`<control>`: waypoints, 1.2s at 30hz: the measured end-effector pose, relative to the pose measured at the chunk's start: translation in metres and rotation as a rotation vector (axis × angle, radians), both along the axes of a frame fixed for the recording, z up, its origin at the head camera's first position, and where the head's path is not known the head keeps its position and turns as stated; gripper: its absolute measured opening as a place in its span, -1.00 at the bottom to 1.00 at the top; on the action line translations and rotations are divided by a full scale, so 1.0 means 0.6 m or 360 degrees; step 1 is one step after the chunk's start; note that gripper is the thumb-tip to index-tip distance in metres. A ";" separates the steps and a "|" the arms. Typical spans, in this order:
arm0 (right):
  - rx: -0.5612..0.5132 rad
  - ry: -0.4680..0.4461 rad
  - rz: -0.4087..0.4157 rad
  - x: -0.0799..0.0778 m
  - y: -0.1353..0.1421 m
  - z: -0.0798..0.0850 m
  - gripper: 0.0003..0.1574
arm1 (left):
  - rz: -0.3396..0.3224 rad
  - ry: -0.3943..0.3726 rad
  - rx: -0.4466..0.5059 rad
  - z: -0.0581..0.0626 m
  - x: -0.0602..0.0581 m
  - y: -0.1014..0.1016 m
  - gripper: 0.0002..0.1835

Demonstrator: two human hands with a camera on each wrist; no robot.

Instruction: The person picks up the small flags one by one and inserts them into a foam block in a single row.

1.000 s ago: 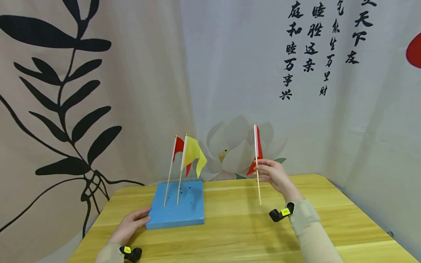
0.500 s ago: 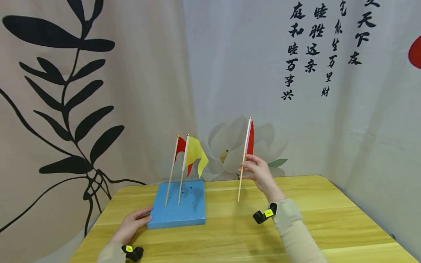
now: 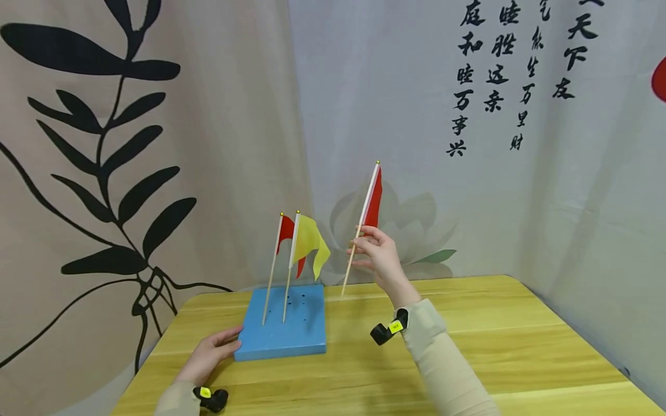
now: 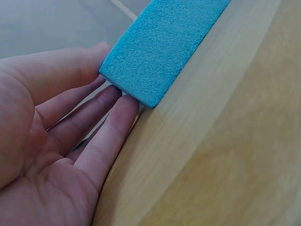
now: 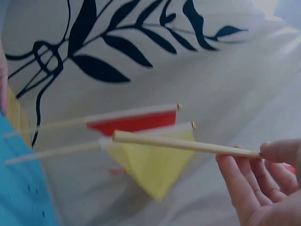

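Observation:
My right hand (image 3: 384,259) pinches the wooden stick of a red flag (image 3: 373,202) between thumb and fingers. The flag leans to the right at its top, and its bare lower end (image 5: 141,139) points down toward the blue foam block (image 3: 281,344). In that block stand another red flag (image 3: 284,230) and a yellow flag (image 3: 304,241), side by side on the left half. Near the block's front left corner, the fingertips of my left hand (image 3: 212,351) touch its side. Those fingers look fairly straight in the left wrist view, thumb at the upper edge.
Small holes dot the block's top around the standing flags. The block lies on a wooden table (image 3: 468,346) with rounded far corners. Behind it hangs a pale curtain (image 3: 234,144) printed with dark leaves and writing. Each wrist wears a small black camera (image 3: 382,333).
My right hand has carried the red flag leftward and upward toward the block, and the stick has tilted more. The left hand stays at the block's edge; both standing flags remain in place.

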State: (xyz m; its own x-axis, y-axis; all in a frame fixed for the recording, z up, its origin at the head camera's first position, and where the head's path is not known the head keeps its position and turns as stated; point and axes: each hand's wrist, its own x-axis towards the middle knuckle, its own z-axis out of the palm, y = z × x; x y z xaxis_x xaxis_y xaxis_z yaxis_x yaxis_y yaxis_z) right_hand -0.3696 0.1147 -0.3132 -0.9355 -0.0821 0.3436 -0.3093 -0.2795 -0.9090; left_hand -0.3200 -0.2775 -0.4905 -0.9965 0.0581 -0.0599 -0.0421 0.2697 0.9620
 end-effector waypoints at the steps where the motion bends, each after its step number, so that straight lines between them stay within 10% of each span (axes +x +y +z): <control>1: -0.0003 0.0015 0.0006 0.002 -0.011 0.006 -0.62 | 0.0007 -0.0001 -0.0001 0.001 0.001 0.000 -0.38; 9: -0.0031 0.0091 0.0019 0.010 -0.092 0.036 -0.65 | 0.0022 0.0002 0.0020 0.000 0.003 -0.001 -0.38; 20: 0.0090 0.0191 -0.0080 -0.005 -0.184 0.007 -0.60 | -0.0004 -0.0001 0.0007 0.002 0.004 -0.004 -0.37; 36: 0.0291 0.0222 -0.0204 -0.007 -0.166 -0.034 -0.64 | 0.0006 0.0013 0.0062 0.005 0.010 -0.001 -0.42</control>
State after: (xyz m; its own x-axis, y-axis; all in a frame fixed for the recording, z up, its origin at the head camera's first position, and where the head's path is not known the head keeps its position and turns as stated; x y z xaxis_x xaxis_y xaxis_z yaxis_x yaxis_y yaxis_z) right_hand -0.3741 0.0152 -0.3338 -0.8868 -0.0384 0.4605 -0.4577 -0.0647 -0.8868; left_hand -0.3142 -0.2783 -0.4878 -0.9972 0.0563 -0.0498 -0.0355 0.2316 0.9722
